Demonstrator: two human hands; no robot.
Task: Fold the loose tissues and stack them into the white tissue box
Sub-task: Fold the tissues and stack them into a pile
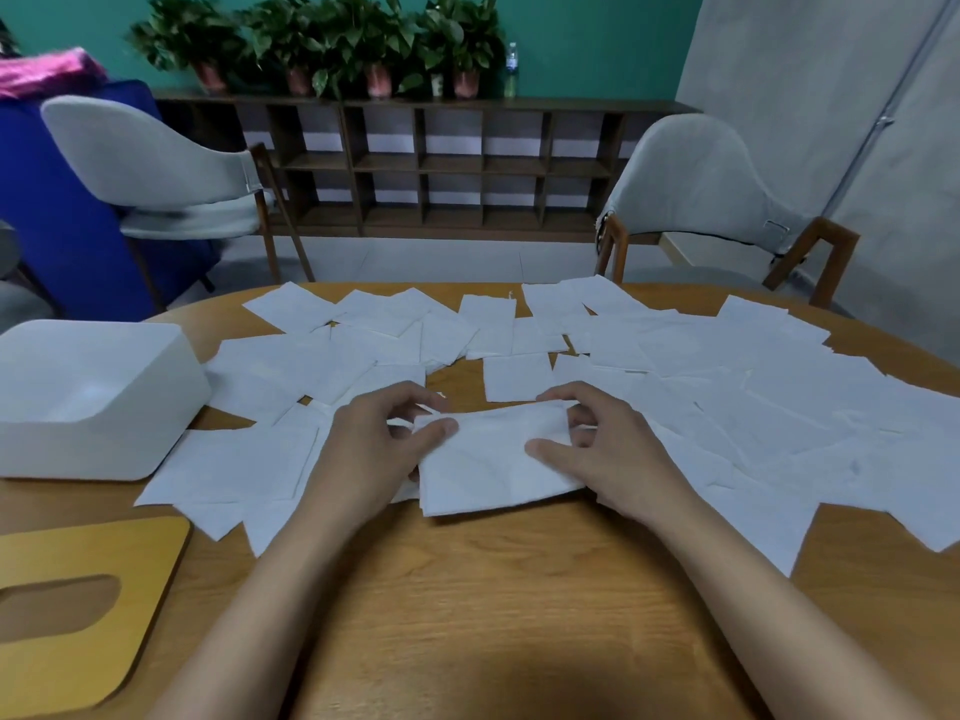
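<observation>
A white tissue (pixel 488 465) lies in front of me on the wooden table (pixel 498 589), its far edge lifted and folded toward me. My left hand (pixel 374 449) pinches its left far corner between thumb and fingers. My right hand (pixel 602 449) pinches its right far corner the same way. Several loose white tissues (pixel 727 387) are spread flat across the far half of the table. The white tissue box (pixel 88 397) stands open at the left with nothing visible inside.
A wooden box lid (pixel 78 605) with an oval slot lies at the near left. Two grey chairs (pixel 706 200) stand beyond the table. A dark shelf with potted plants (pixel 363 49) lines the back wall.
</observation>
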